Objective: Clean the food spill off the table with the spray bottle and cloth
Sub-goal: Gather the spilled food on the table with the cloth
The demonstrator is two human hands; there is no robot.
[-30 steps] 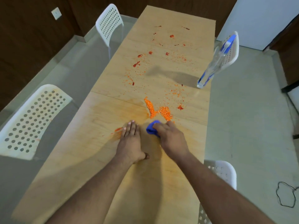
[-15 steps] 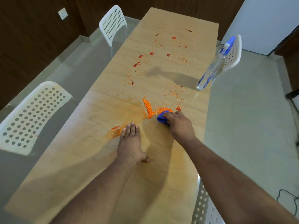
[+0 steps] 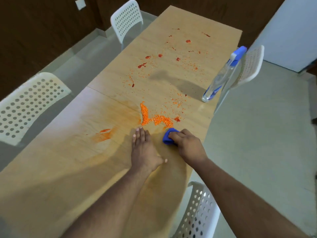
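Right hand (image 3: 186, 146) grip: fingers curled tight round small blue cloth (image 3: 169, 138), pressing it on long light wooden worktop (image 3: 68, 169). Left hand (image 3: 143, 150) grip let go: flat, fingers straight, palm down on worktop, just left of cloth. Orange heap of food crumbs (image 3: 155, 117) just past cloth. Red blobs and crumbs (image 3: 161, 66) spread far past cloth. Clear spray bottle with blue top (image 3: 221, 76) stands far past cloth, to right, at worktop edge. Orange smear (image 3: 103, 135) left of cloth.
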